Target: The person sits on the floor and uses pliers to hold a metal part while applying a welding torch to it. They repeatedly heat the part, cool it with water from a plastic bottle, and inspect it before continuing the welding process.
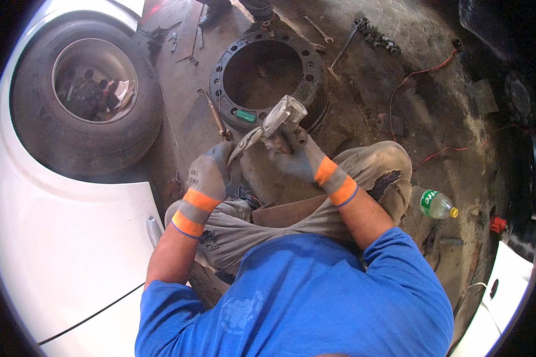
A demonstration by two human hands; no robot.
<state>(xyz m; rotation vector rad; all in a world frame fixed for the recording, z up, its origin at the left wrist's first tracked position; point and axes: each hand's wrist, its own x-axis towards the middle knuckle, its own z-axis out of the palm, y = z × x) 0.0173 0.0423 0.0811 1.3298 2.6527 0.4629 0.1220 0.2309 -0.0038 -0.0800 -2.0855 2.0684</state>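
Observation:
My left hand, in a grey work glove with an orange-striped cuff, is closed round the handle of metal pliers. The pliers slant up to a dull metal part with a round open end; whether the jaws grip it I cannot tell. Fingers of my gloved right hand are wrapped round the lower side of that part. Both hands are above my crossed legs, just short of a large brake drum with a ring of holes. A small green object lies on the drum's rim.
A big wheel and white vehicle panels are at my left. Beside the drum lies a thin rod-like tool. Farther off are a wrench and another person's foot. At right are a bottle and an orange cable.

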